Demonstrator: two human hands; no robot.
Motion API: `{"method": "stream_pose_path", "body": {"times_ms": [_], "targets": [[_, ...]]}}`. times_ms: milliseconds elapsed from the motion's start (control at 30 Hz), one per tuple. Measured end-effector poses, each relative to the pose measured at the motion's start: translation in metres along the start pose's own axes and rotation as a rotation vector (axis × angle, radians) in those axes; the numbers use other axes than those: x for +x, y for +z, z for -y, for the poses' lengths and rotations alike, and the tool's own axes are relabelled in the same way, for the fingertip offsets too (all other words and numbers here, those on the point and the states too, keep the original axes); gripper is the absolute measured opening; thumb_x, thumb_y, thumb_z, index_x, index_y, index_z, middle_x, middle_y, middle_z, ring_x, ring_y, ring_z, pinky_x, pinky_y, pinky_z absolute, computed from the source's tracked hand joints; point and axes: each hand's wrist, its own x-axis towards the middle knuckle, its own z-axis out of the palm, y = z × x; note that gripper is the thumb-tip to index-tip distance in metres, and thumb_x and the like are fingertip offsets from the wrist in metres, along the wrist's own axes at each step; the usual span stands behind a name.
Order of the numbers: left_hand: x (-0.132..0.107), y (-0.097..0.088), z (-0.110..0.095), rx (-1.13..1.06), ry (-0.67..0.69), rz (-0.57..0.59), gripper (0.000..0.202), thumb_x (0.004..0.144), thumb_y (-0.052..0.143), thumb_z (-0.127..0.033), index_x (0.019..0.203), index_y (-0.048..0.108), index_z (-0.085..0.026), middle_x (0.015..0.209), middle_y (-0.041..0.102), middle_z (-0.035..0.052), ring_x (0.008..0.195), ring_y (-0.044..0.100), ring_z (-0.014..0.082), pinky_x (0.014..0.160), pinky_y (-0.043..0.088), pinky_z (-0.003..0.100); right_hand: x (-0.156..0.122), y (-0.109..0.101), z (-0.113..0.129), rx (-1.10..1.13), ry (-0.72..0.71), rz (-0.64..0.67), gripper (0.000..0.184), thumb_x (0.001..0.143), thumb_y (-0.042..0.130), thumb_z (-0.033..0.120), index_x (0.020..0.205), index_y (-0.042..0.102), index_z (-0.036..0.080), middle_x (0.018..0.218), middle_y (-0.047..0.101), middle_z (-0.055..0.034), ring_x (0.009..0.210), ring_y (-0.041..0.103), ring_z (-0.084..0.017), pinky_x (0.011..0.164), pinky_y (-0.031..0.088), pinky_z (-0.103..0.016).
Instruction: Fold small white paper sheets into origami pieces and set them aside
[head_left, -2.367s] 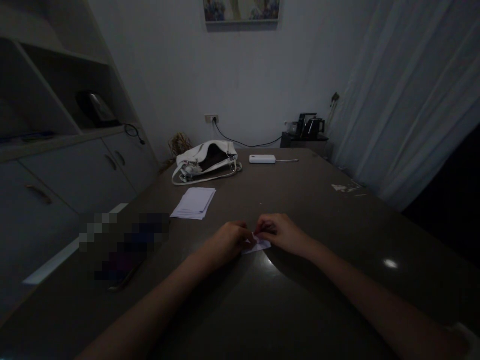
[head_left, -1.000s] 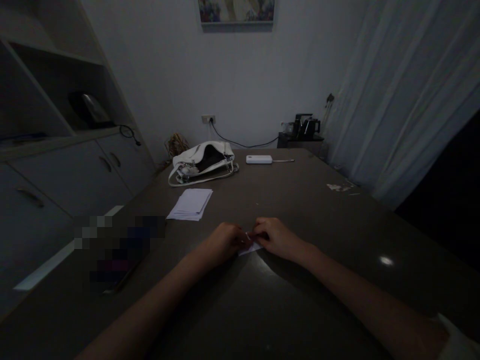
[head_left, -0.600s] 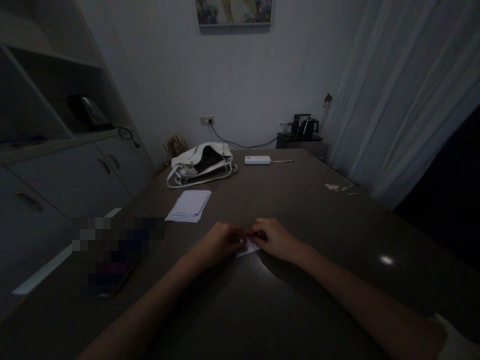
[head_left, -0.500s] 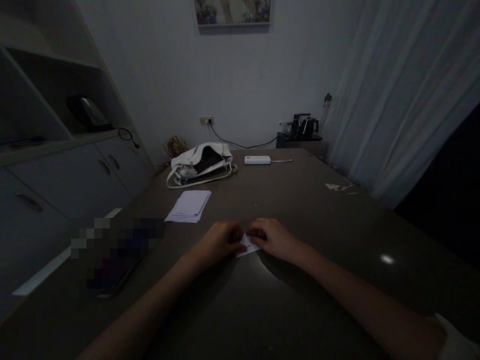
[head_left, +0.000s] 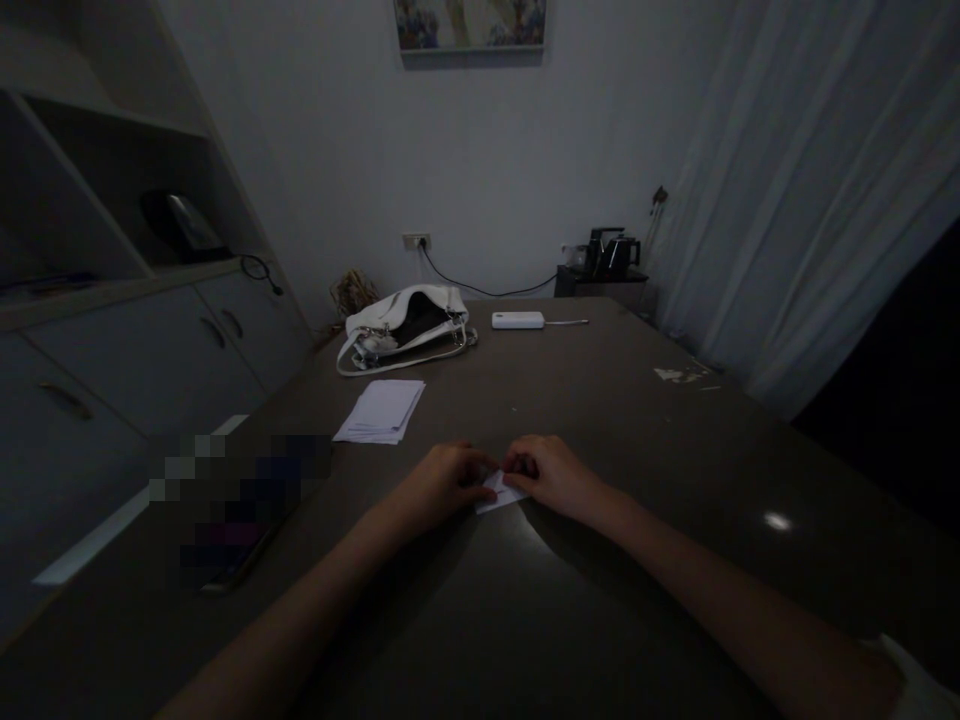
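A small piece of white paper [head_left: 501, 492], with a crease or fold line across it, lies on the dark table [head_left: 480, 620] between my hands. My left hand [head_left: 452, 480] grips its left side, thumb on top and fingers curled at the far edge. From the other side, my right hand [head_left: 550, 474] pinches the paper's upper right part between thumb and fingers. The fingertips of both hands nearly meet at the far edge and hide part of the sheet. To the left, a stack of white paper sheets [head_left: 382, 408] rests on the tabletop.
A white handbag [head_left: 409, 322] sits at the far left, with a white power bank [head_left: 517, 320] and its short cable beside it. Paper scraps [head_left: 679, 376] lie near the right edge. A blurred-out flat device [head_left: 247, 530] is at left. Curtains [head_left: 787, 200] hang at right.
My left fingers have straightened slightly along the far edge of the paper. The hands and paper otherwise keep their place; the whole view has shifted a little.
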Motion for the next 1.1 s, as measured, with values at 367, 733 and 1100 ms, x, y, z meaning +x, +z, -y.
{"method": "stream_pose_path", "body": {"times_ms": [367,733,1100], "targets": [[-0.001,-0.0013,-0.0052,0.035,-0.005,0.001,0.027,0.072,0.066,-0.029,0.096,0.066,-0.017,0.079,0.057,0.0025,0.068,0.052,0.0133,0.059,0.035,0.021,0.0,0.0001,0.0012,0.032,0.015,-0.011,0.004,0.071,0.065,0.011,0.074,0.066,0.014,0.063,0.059,0.0001,0.054,0.05,-0.007,0.053,0.035,-0.019],[-0.0004,-0.0011,-0.0044,0.072,0.049,-0.007,0.017,0.074,0.065,-0.029,0.085,0.065,-0.015,0.075,0.054,0.0012,0.066,0.052,0.0121,0.057,0.035,0.02,-0.0004,-0.0003,0.0013,0.021,0.007,-0.015,0.003,0.071,0.065,0.012,0.073,0.065,0.015,0.064,0.058,0.001,0.055,0.05,-0.007,0.051,0.034,-0.017],[-0.0021,0.002,-0.0046,0.104,0.074,-0.005,0.015,0.078,0.061,-0.026,0.088,0.066,-0.016,0.086,0.056,0.005,0.074,0.055,0.0143,0.065,0.04,0.022,-0.0003,-0.0016,0.0012,-0.005,-0.009,-0.007,0.004,0.071,0.064,0.01,0.07,0.064,0.014,0.064,0.056,0.0008,0.056,0.049,-0.007,0.053,0.033,-0.018]]}}
